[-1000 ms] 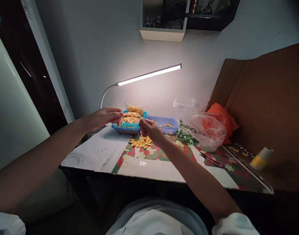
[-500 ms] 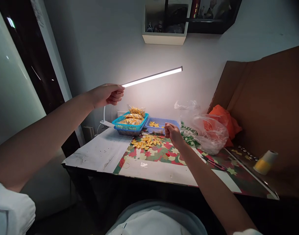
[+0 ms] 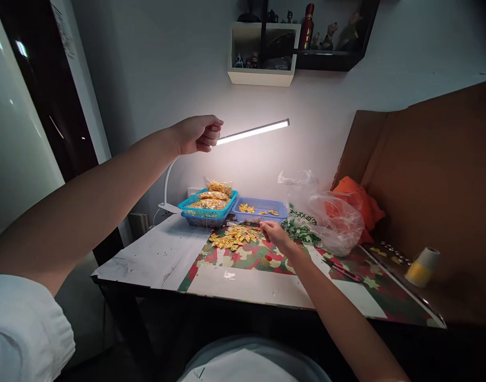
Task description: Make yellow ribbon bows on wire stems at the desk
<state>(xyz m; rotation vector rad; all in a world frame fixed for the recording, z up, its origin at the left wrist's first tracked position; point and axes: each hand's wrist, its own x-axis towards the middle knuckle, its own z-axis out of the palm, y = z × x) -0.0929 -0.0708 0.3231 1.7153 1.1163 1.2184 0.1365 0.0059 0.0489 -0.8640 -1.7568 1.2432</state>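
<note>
My left hand (image 3: 201, 133) is raised in front of the lit lamp bar (image 3: 254, 130), fingers curled into a pinch. Anything in that pinch is too small to make out. My right hand (image 3: 275, 235) hovers over the table just in front of the lilac basket (image 3: 280, 218), its fingers also closed, and what they hold is hidden. To its left a pile of yellow bows (image 3: 229, 240) lies on the patterned cover, with thin sticks (image 3: 245, 229) beside it. More yellow bows (image 3: 246, 208) are inside the lilac basket.
A turquoise basket (image 3: 205, 214) with bagged yellow pieces stands at the back left. Clear plastic bags (image 3: 334, 223) and an orange bag (image 3: 356, 204) lie right of centre. A pink-handled cutter (image 3: 346, 272), a thread cone (image 3: 423, 267) and a tall cardboard sheet (image 3: 426, 175) occupy the right side.
My left hand has moved right and slightly up, now overlapping more of the lamp bar. My right hand sits slightly lower in view. The camera view has tilted up a little.
</note>
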